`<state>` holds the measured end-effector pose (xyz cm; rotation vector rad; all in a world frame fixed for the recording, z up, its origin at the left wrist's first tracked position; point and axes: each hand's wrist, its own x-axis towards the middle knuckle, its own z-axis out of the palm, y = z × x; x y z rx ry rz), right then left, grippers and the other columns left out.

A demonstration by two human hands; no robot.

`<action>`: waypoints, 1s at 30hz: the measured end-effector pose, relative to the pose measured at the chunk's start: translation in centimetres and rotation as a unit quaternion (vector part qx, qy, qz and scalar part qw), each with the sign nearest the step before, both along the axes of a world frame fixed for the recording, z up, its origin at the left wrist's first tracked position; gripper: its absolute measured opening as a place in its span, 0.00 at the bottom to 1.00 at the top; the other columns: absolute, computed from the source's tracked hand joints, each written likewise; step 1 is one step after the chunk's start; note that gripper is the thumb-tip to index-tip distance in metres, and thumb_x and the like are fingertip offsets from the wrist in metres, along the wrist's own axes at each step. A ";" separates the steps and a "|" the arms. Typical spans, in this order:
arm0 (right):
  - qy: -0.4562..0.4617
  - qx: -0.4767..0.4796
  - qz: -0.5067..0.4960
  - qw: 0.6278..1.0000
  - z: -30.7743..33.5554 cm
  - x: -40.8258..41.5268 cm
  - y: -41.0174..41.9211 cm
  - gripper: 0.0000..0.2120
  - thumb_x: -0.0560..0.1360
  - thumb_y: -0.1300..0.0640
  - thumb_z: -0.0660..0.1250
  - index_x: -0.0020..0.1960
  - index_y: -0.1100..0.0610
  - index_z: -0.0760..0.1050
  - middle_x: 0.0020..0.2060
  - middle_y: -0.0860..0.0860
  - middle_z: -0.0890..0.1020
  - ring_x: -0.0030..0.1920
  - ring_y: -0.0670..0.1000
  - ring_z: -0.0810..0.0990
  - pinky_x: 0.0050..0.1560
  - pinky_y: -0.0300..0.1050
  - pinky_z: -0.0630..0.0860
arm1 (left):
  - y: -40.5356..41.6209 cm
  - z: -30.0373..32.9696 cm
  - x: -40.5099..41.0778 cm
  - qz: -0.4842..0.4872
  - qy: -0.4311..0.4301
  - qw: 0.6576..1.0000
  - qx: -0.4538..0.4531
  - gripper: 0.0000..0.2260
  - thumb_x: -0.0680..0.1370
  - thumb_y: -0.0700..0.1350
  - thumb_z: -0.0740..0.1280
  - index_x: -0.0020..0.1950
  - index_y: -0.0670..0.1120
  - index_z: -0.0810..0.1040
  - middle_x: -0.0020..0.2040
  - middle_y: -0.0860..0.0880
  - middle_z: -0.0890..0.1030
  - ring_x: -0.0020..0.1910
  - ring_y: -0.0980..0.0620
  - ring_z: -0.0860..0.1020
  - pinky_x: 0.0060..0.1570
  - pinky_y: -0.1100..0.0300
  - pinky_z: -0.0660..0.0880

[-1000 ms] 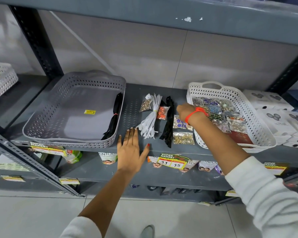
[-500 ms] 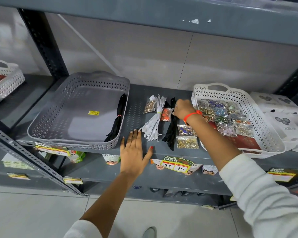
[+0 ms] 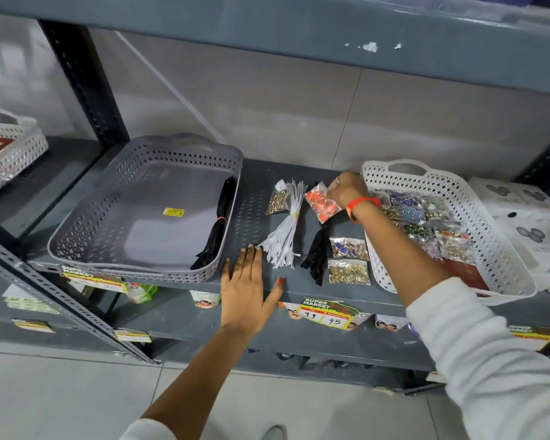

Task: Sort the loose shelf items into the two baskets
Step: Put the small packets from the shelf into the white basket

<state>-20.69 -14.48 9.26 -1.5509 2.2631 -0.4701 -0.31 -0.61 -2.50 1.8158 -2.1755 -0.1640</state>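
Observation:
My right hand [image 3: 346, 188] pinches the top corner of a packet of orange beads [image 3: 321, 203], lifted off the shelf between the two baskets. My left hand [image 3: 246, 287] lies flat and open on the shelf's front edge. A grey basket [image 3: 86, 223] on the left holds one bundle of black zippers [image 3: 216, 227]. A white basket [image 3: 492, 236] on the right holds several bead packets. Loose on the shelf lie a white zipper bundle [image 3: 286, 230], a black zipper bundle [image 3: 316, 255], a gold bead packet [image 3: 277, 201], a blue bead packet [image 3: 348, 248] and another gold packet [image 3: 348, 271].
White boxes [image 3: 527, 223] are stacked right of the white basket. Another white basket [image 3: 4, 147] sits on the neighbouring shelf at far left. A shelf board [image 3: 299, 27] hangs close overhead. Price tags [image 3: 326, 314] line the front edge.
My right hand has closed on the orange bead packet and raised it from the shelf. The left hand has stayed flat in place.

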 end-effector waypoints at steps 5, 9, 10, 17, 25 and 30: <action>0.087 -0.013 0.059 0.994 1.5 -2.4 0.3 0.14 0.73 0.70 0.60 0.56 0.64 0.78 0.55 0.63 0.81 0.55 0.62 0.80 0.59 0.50 0.78 | 0.0 0.0 0.0 0.001 0.006 1.000 0.002 0.40 0.73 0.68 0.34 0.73 0.43 0.56 0.73 0.44 0.65 0.72 0.47 0.62 0.71 0.47 0.54; 0.134 0.046 0.122 0.982 0.9 -2.1 1.3 0.14 0.72 0.75 0.60 0.52 0.66 0.79 0.53 0.63 0.82 0.54 0.61 0.81 0.60 0.54 0.78 | 0.1 0.1 0.0 -0.001 0.007 1.000 0.001 0.40 0.73 0.67 0.35 0.73 0.42 0.57 0.73 0.44 0.65 0.72 0.47 0.62 0.71 0.47 0.54; 0.149 0.055 0.127 0.979 0.7 -1.8 1.6 0.13 0.73 0.75 0.59 0.52 0.66 0.78 0.52 0.62 0.82 0.54 0.61 0.81 0.60 0.54 0.77 | 0.1 0.0 0.1 -0.001 0.006 1.000 0.002 0.40 0.73 0.67 0.34 0.73 0.42 0.56 0.73 0.44 0.65 0.72 0.47 0.62 0.71 0.47 0.54; 0.182 0.093 0.119 0.972 -1.0 -1.4 2.9 0.10 0.75 0.74 0.55 0.44 0.67 0.75 0.49 0.65 0.78 0.54 0.61 0.79 0.59 0.55 0.76 | 0.1 0.0 0.1 -0.002 -0.001 1.000 0.002 0.40 0.72 0.67 0.33 0.74 0.43 0.55 0.73 0.45 0.64 0.73 0.48 0.61 0.72 0.48 0.53; 0.121 0.062 0.094 0.986 -1.1 0.0 1.2 0.11 0.77 0.61 0.62 0.55 0.68 0.76 0.55 0.65 0.80 0.54 0.63 0.80 0.47 0.47 0.74 | -0.1 -0.3 0.0 0.001 0.001 1.000 0.000 0.40 0.72 0.68 0.33 0.74 0.43 0.54 0.73 0.46 0.64 0.73 0.49 0.61 0.72 0.49 0.52; 0.131 0.069 0.072 0.986 -1.8 0.9 1.0 0.13 0.74 0.67 0.63 0.58 0.65 0.74 0.56 0.64 0.81 0.56 0.64 0.80 0.54 0.51 0.78 | -0.1 -0.3 0.0 0.001 -0.002 1.000 -0.004 0.40 0.72 0.68 0.32 0.74 0.44 0.53 0.74 0.46 0.63 0.73 0.49 0.59 0.72 0.50 0.49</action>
